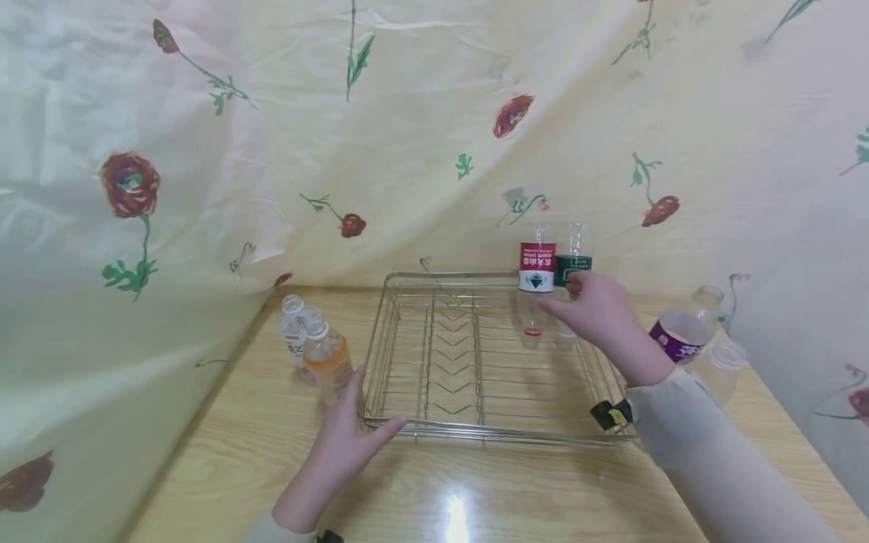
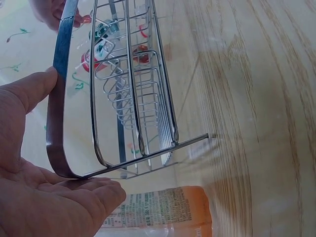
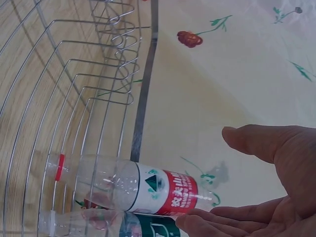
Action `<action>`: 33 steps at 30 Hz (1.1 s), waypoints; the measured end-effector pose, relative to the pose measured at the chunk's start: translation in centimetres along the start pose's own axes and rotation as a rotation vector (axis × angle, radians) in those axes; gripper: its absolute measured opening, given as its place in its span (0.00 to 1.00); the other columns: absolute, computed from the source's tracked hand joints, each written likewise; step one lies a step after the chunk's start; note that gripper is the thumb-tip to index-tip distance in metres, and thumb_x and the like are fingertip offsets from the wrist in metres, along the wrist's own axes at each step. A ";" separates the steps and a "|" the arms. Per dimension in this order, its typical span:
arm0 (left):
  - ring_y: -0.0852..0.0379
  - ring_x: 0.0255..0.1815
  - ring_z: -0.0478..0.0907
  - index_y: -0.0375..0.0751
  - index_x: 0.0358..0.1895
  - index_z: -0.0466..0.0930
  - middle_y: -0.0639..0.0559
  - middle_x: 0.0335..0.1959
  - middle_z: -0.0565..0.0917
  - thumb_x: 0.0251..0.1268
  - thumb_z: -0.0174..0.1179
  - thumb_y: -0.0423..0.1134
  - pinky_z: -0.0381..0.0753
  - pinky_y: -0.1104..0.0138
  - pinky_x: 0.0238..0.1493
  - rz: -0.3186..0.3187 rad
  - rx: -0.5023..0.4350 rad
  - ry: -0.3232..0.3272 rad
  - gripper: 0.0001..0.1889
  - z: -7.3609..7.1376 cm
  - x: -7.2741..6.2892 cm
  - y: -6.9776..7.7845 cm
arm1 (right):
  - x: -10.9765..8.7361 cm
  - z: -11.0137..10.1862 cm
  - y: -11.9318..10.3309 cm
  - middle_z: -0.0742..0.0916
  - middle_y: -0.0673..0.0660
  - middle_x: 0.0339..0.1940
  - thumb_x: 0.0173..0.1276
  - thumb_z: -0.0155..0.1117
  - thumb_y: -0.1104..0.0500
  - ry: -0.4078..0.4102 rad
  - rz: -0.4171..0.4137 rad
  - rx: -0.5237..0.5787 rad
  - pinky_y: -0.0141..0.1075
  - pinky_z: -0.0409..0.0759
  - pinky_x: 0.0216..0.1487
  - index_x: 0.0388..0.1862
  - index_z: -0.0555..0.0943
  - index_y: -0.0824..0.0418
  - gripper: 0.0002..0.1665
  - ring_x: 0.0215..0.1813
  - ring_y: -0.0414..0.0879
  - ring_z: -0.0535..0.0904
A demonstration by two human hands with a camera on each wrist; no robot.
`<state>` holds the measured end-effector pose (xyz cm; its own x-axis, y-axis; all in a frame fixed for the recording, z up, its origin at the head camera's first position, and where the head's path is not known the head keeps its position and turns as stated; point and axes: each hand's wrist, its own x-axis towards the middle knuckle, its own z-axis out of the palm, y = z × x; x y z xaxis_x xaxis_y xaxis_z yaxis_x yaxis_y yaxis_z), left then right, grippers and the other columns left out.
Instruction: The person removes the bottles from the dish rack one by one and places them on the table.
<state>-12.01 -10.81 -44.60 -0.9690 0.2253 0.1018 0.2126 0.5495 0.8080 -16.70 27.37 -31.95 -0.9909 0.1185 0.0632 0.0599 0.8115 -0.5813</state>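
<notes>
Two clear plastic bottles stand upside down in the back right of a wire dish rack (image 1: 478, 354). One bottle (image 1: 537, 265) wears a red and white label, the other bottle (image 1: 573, 265) a dark green one. My right hand (image 1: 600, 317) is beside them, thumb spread away and fingertips right at the green-labelled bottle's base in the right wrist view. My left hand (image 1: 346, 434) spans the rack's front left corner, with thumb and fingers against its rim (image 2: 58, 113). Just beyond its fingers stands an orange-labelled bottle (image 1: 330, 362).
Another clear bottle (image 1: 296, 328) stands behind the orange-labelled one. Right of the rack are a purple-labelled bottle (image 1: 681, 335) and another clear bottle (image 1: 725, 362), partly behind my right sleeve. A flowered cloth (image 1: 421, 151) hangs around the back and sides of the wooden table (image 1: 543, 490).
</notes>
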 end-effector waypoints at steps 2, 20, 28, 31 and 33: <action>0.29 0.74 0.57 0.37 0.81 0.48 0.29 0.76 0.58 0.56 0.72 0.62 0.60 0.37 0.68 -0.002 0.000 -0.003 0.59 0.0 0.1 0.1 | 0.4 0.2 0.2 0.80 0.77 0.57 0.66 0.69 0.35 0.010 -0.001 -0.011 0.59 0.81 0.54 0.65 0.71 0.80 0.52 0.56 0.68 0.78; 0.29 0.74 0.57 0.36 0.81 0.48 0.30 0.77 0.57 0.57 0.74 0.57 0.59 0.36 0.68 0.007 -0.005 0.014 0.58 0.2 -0.1 -0.1 | 3.3 2.2 0.5 0.87 0.66 0.44 0.65 0.72 0.42 -0.017 0.084 0.065 0.45 0.83 0.40 0.52 0.80 0.70 0.33 0.38 0.55 0.82; 0.29 0.74 0.58 0.36 0.81 0.48 0.30 0.76 0.58 0.55 0.73 0.62 0.61 0.36 0.68 0.020 -0.004 0.015 0.59 0.2 0.0 -0.3 | 4.5 3.1 1.0 0.86 0.67 0.45 0.67 0.71 0.47 0.002 0.079 0.067 0.46 0.84 0.39 0.57 0.78 0.68 0.31 0.38 0.56 0.83; 0.28 0.73 0.58 0.35 0.81 0.49 0.30 0.76 0.58 0.55 0.73 0.63 0.61 0.36 0.67 0.025 0.004 0.020 0.60 0.2 0.0 -0.3 | 5.0 3.4 1.4 0.87 0.67 0.44 0.67 0.71 0.47 0.014 0.074 0.050 0.44 0.83 0.37 0.56 0.78 0.69 0.30 0.38 0.56 0.82; 0.29 0.74 0.58 0.36 0.81 0.49 0.30 0.76 0.59 0.55 0.73 0.62 0.61 0.36 0.68 0.016 0.009 0.022 0.60 0.3 0.0 -0.3 | 5.3 3.7 1.6 0.87 0.66 0.42 0.67 0.70 0.47 0.014 0.077 0.037 0.44 0.83 0.35 0.54 0.79 0.69 0.29 0.36 0.55 0.83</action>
<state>-12.06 -10.74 -45.01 -0.9679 0.2166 0.1276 0.2294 0.5534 0.8007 -22.31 27.16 -35.54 -0.9817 0.1880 0.0287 0.1311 0.7780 -0.6144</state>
